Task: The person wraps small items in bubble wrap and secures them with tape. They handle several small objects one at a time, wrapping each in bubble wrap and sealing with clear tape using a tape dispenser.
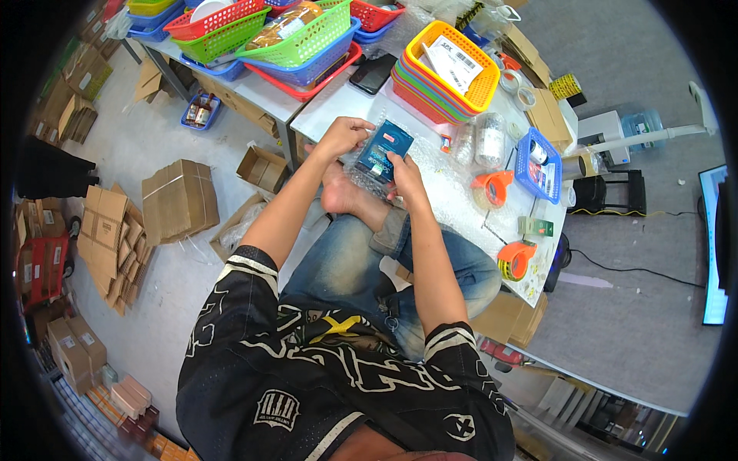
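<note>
A flat dark teal box [378, 151] with a small red label lies on a sheet of clear bubble wrap [370, 181] near the table's edge, above my crossed legs. My right hand [407, 180] grips the box's right side, thumb on its top face and fingers underneath. At the box's upper left, my left hand [344, 138] is closed, its fingertips pinching what looks like the edge of the bubble wrap. The underside of the box is hidden.
A stack of colourful plastic baskets [438, 84] and a black phone [373, 74] stand beyond the box. To the right are two orange tape dispensers [492, 189] [516, 260], a blue basket [538, 165] and a small green box [536, 226]. Cardboard [181, 201] lies on the floor at left.
</note>
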A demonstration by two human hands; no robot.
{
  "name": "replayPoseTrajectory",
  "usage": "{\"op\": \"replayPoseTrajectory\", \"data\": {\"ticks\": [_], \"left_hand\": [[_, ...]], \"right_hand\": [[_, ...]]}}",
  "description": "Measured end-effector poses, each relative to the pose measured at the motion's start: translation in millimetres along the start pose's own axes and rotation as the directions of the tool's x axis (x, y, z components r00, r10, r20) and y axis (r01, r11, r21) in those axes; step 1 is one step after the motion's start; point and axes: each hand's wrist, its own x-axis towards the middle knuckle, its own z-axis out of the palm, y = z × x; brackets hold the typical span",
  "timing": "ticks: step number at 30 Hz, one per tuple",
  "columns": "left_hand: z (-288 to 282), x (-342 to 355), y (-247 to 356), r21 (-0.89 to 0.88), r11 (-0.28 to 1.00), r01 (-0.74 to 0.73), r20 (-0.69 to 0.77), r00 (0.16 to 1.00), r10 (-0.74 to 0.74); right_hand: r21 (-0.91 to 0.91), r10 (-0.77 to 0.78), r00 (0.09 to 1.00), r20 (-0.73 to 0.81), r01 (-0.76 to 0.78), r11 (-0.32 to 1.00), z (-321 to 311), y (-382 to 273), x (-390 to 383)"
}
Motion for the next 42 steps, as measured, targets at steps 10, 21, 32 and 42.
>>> {"op": "replayPoseTrajectory", "data": {"ticks": [10,21,32,42], "left_hand": [[3,-6,0,0.027,0.999,-0.03,-0.02,0.999,0.03],[-3,-3,-4,0.008,1.0,-0.025,-0.04,0.999,0.025],[8,-4,1,-0.072,0.997,-0.007,0.004,1.0,0.007],[8,-3,3,-0.263,0.964,0.037,0.088,0.996,-0.014]], "right_hand": [[0.113,-0.111,0.983,-0.149,0.128,0.985,11,-8,-11],[0.281,-0.121,0.989,-0.082,0.139,0.949,-7,4,-2],[0.112,-0.167,0.981,-0.102,0.178,0.978,-2,8,-5],[0.073,-0.189,0.976,-0.11,0.198,0.978,-7,16,7]]}}
